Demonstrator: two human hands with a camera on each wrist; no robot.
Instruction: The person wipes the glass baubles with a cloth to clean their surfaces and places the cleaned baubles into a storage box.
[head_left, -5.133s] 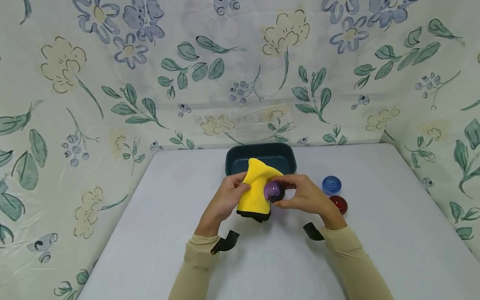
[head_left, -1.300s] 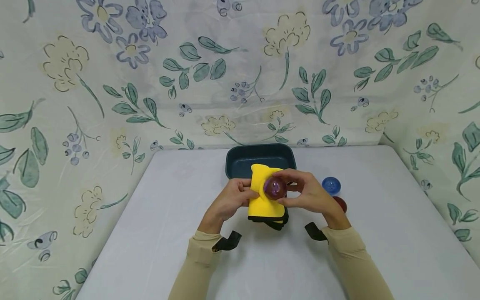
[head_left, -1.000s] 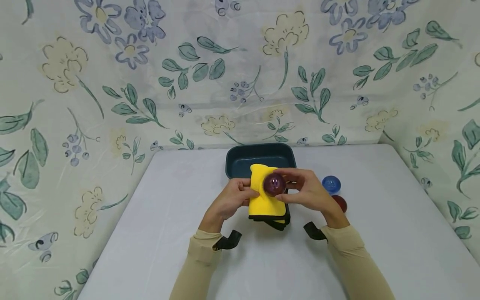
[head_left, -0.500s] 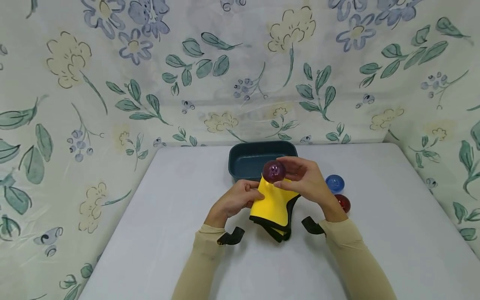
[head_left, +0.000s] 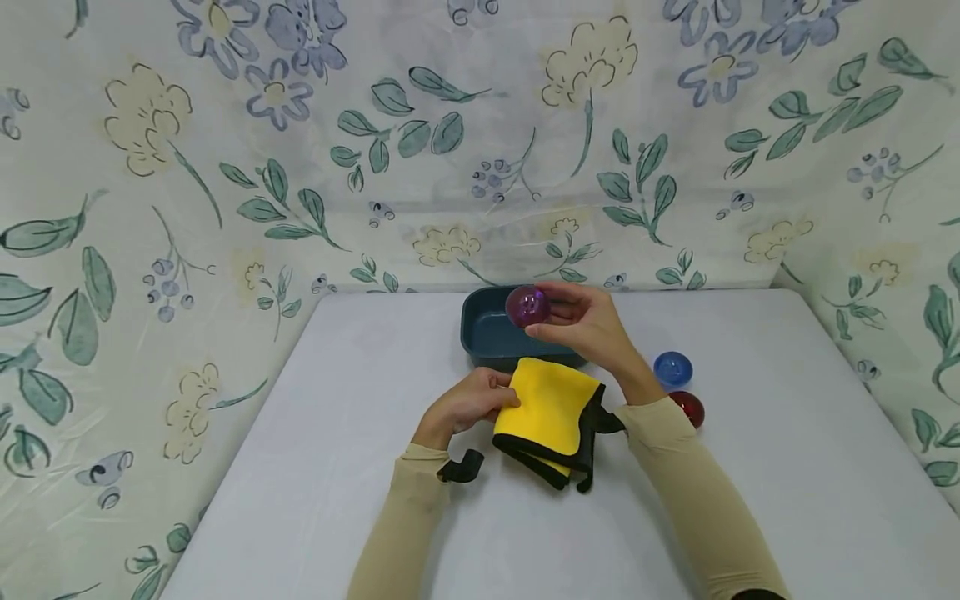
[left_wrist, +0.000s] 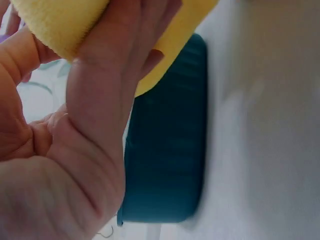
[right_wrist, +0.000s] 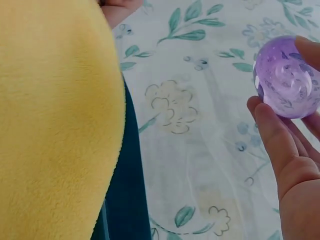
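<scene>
The right hand (head_left: 592, 329) and yellow cloth (head_left: 547, 408) hide most of the teal tray (head_left: 487, 333). The red ball (head_left: 688, 408), at four o'clock from the cloth, sits half behind the sleeve (head_left: 682, 483). The left wrist view is blurred.

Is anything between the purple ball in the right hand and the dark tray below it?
Nothing visible. The right hand holds the purple ball over the open tray. The yellow cloth, gripped by the left hand, lies in front of the tray, not over it.
</scene>
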